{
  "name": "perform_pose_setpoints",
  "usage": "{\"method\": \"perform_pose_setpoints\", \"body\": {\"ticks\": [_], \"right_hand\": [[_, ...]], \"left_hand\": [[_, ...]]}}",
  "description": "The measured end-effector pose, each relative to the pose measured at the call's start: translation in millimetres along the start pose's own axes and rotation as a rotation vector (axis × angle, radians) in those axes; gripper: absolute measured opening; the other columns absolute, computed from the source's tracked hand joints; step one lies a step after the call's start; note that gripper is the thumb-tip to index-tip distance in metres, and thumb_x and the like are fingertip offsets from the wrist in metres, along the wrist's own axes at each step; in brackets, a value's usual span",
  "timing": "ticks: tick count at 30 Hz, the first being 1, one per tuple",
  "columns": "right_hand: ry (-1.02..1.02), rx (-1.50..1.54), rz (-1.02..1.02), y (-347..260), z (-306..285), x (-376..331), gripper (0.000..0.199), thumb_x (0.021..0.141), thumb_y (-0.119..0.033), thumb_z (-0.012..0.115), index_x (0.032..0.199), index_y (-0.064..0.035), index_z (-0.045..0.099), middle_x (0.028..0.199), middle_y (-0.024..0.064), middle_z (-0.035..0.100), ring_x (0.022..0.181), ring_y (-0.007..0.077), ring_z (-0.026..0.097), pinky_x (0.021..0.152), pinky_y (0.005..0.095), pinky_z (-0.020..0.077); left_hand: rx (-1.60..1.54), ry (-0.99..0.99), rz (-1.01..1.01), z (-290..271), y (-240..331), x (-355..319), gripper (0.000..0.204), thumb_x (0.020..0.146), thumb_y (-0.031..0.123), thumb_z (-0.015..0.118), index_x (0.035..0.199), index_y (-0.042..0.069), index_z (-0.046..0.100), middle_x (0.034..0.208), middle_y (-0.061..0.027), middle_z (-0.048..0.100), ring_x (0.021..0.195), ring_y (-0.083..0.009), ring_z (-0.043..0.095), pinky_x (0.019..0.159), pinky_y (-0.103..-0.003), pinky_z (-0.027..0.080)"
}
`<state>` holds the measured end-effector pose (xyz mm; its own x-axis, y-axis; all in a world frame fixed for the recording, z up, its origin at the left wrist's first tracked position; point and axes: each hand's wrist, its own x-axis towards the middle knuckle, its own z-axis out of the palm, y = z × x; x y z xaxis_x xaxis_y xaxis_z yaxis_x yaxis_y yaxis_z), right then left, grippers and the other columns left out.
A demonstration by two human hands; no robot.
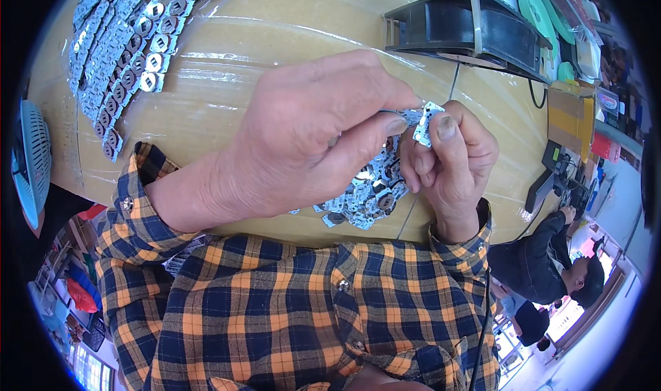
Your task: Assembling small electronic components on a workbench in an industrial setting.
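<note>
Head view: your left hand point(303, 136) fills the middle of the frame, fingers curled down, thumb and forefinger pinched on the left end of a small silvery metal panel of round-holed pieces point(425, 124). Your right hand point(451, 160), just right of centre, is folded into a loose fist with its thumb pressed on the right end of the same panel. The panel sits between the two thumbs, its long axis running roughly from the lower left to the upper right of the frame, its free corner pointing to the upper right. Below it, under your fingers, lies a loose heap of matching silvery pieces point(365, 194) on the tan, film-covered tabletop point(227, 67). Rows of unbroken silvery panels point(120, 53) lie in the upper left. A black box-shaped fan point(468, 29) stands upper right.
</note>
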<state>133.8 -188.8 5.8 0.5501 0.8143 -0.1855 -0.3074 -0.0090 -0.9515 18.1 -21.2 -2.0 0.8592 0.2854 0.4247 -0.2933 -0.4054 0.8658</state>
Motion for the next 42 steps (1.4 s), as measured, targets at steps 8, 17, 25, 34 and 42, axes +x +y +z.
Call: {"method": "perform_pose_setpoints", "body": {"ticks": [8,17,25,34,42], "right_hand": [[0.020,-0.038,0.054,-2,1,1,0.026,0.099,-0.017,0.053,0.082,0.0017,0.057,0.056,0.0023,0.052,0.043,0.0055,0.044,0.040,0.0216,0.0341],[0.055,-0.037,0.060,-2,1,1,0.026,0.099,-0.017,0.054,0.080,0.0010,0.058,0.054,0.0014,0.051,0.042,0.0056,0.045,0.040,0.0214,0.0335],[0.050,-0.254,0.001,-3,-4,4,0.024,0.096,-0.014,0.058,0.077,-0.0001,0.058,0.055,0.0022,0.052,0.043,0.0090,0.046,0.041,0.0251,0.0338],[-0.137,-0.620,-0.292,-9,-9,5,0.017,0.087,-0.009,0.067,0.073,0.0013,0.062,0.059,0.0082,0.052,0.048,0.0184,0.052,0.048,0.0296,0.0386],[-0.121,-0.738,-0.374,-5,-9,6,0.018,0.084,-0.013,0.073,0.075,-0.0006,0.063,0.059,0.0065,0.054,0.049,0.0170,0.054,0.046,0.0283,0.0393]], "left_hand": [[0.118,0.057,0.056,3,-2,-1,0.027,0.076,-0.007,0.068,0.102,0.000,0.067,0.079,-0.0100,0.064,0.064,-0.0183,0.062,0.055,-0.027,0.046],[0.029,0.010,0.090,0,-5,0,0.025,0.076,-0.007,0.069,0.100,-0.001,0.067,0.081,-0.0108,0.065,0.065,-0.0188,0.062,0.054,-0.027,0.045],[-0.084,0.035,-0.134,-9,2,4,0.023,0.080,-0.008,0.064,0.102,-0.002,0.068,0.084,-0.0110,0.066,0.070,-0.0163,0.063,0.058,-0.025,0.046],[-0.391,-0.192,-0.395,-12,3,-1,0.020,0.087,-0.007,0.056,0.104,-0.005,0.066,0.088,-0.0085,0.067,0.074,-0.0090,0.063,0.063,-0.021,0.050],[-0.323,-0.230,-0.364,-11,6,3,0.018,0.088,-0.005,0.059,0.105,-0.005,0.065,0.086,-0.0061,0.067,0.066,-0.0054,0.060,0.057,-0.018,0.049]]}}
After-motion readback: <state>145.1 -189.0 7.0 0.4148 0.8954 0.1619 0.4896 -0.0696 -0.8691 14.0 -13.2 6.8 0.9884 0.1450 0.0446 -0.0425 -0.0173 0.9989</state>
